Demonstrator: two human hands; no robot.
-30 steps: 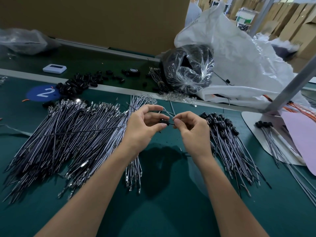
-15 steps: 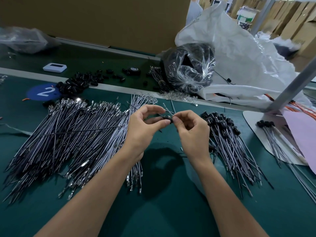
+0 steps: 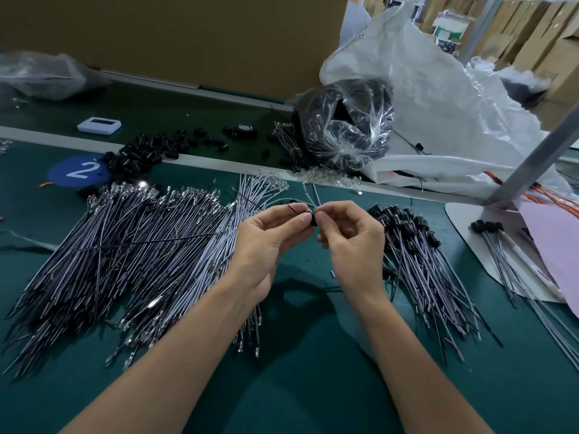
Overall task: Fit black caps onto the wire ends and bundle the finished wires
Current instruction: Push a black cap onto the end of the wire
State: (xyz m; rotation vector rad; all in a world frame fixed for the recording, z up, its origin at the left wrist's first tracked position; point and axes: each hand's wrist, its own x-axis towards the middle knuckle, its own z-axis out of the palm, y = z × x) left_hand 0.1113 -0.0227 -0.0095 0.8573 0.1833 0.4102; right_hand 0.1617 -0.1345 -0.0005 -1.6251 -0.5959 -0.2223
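Observation:
Above the green mat, my left hand (image 3: pixel 269 238) pinches a small black cap (image 3: pixel 313 221) between thumb and fingers. My right hand (image 3: pixel 351 236) pinches thin grey wires (image 3: pixel 308 195) right beside the cap, and the fingertips of both hands meet there. The wires curve up and away from the hands. A big heap of uncapped wires (image 3: pixel 131 255) lies to the left. On the right lies a pile of capped wires (image 3: pixel 419 258), black caps at its far end. Loose black caps (image 3: pixel 141 151) are heaped at the back left.
A clear bag of black parts (image 3: pixel 344 123) and a large white sack (image 3: pixel 438 98) stand at the back. A white board (image 3: pixel 463 227) at right carries more capped wires (image 3: pixel 498 249) and pink sheets. A slanted metal post (image 3: pixel 532 164) rises there. A small white device (image 3: pixel 99 125) lies back left.
Both hands stay close together at the cap, with the fingertips pressed closer together than a second ago. The wire ends now stick up above the fingers.

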